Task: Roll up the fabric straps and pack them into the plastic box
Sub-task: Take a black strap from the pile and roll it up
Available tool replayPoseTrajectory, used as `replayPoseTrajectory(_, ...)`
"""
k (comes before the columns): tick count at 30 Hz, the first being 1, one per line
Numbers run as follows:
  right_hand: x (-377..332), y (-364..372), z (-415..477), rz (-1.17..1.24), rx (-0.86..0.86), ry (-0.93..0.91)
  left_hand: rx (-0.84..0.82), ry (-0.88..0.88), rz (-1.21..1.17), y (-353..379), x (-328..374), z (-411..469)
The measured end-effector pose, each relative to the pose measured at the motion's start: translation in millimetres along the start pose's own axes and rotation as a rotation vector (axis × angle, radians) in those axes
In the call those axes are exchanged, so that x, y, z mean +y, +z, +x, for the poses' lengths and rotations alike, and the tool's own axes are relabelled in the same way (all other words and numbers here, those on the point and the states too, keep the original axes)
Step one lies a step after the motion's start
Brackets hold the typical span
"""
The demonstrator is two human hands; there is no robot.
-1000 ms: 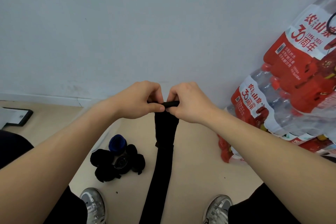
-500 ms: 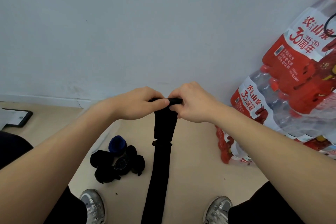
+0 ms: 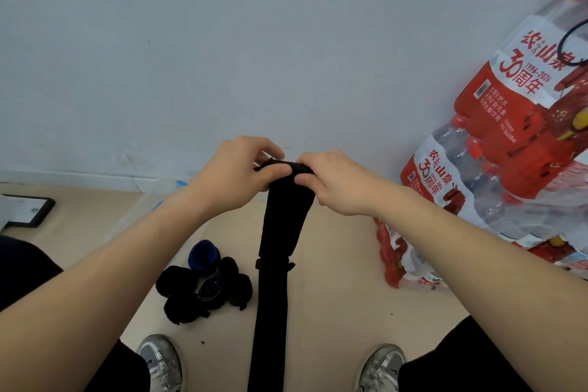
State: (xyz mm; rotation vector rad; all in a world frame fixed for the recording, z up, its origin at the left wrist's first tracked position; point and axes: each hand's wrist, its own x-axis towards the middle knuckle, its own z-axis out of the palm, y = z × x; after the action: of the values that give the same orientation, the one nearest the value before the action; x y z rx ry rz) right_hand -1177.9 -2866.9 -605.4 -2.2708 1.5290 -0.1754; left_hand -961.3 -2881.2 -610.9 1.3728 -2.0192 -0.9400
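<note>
Beige floor (image 3: 334,312) below a pale grey wall (image 3: 222,41). Step shown: starting the roll. The left hand (image 3: 238,175) and right hand (image 3: 337,184) meet at the top end of one long black fabric strap (image 3: 276,280). The fingers of both are curled and pinch its first tight turn. The rest hangs straight down between two silver shoes (image 3: 160,360).

Next move, as judged: turn the end over on itself again and again, with the edges kept in line, until the hanging length is taken up. Then carry the roll down to the left.

Count: one strap in hand. A cluster of finished black rolls (image 3: 191,293) lies on the floor, roughly four, the exact number unclear, with one blue roll (image 3: 204,254). They appear to sit in a clear plastic box (image 3: 140,213), whose wall shows only faintly. Two shrink-wrapped packs of water bottles (image 3: 509,137) stand at right.
</note>
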Motion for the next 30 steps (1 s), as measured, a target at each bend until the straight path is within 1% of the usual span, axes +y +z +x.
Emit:
replayPoseTrajectory(2,-1.0,1.0,0.3,0.003,-0.002,0.018,0.045,-0.1,0.027,-0.3,-0.5,-0.2)
replayPoseTrajectory(3,-1.9,2.4,0.1,0.01,-0.009,0.028,0.047,-0.113,0.059,0.2,0.8,-0.4)
replayPoseTrajectory(8,-4.5,8.3,1.3,0.033,-0.049,0.072,-0.016,-0.084,0.207,11.1,11.3,-3.6)
replayPoseTrajectory(12,-3.7,3.2,2.8,0.078,-0.077,0.068,-0.037,0.019,0.333,12.7,8.2,-3.9)
replayPoseTrajectory(16,-6.8,5.2,3.4,0.082,-0.124,0.052,0.004,0.104,0.314,4.5,9.2,-4.9)
replayPoseTrajectory(18,-6.0,5.7,4.2,0.016,-0.106,0.04,-0.053,0.123,0.295,2.4,9.5,-5.7)
replayPoseTrajectory(20,-4.8,4.8,4.0,-0.086,-0.053,0.016,-0.114,0.065,0.252,1.4,9.2,-6.6)
replayPoseTrajectory(22,-4.7,4.7,1.5,-0.176,-0.012,-0.017,-0.137,-0.026,0.174,1.3,9.6,-7.8)
replayPoseTrajectory(25,-5.6,8.8,-2.8,-0.259,0.017,-0.062,-0.15,-0.108,0.002,-0.8,9.2,-4.2)
replayPoseTrajectory(28,-5.7,10.5,-4.6,-0.254,0.019,-0.061,-0.138,-0.174,-0.24,-6.2,5.5,-2.9)
replayPoseTrajectory(30,-5.4,7.8,-3.9,-0.147,-0.027,-0.032,-0.11,-0.171,-0.315,-9.4,3.9,-3.6)
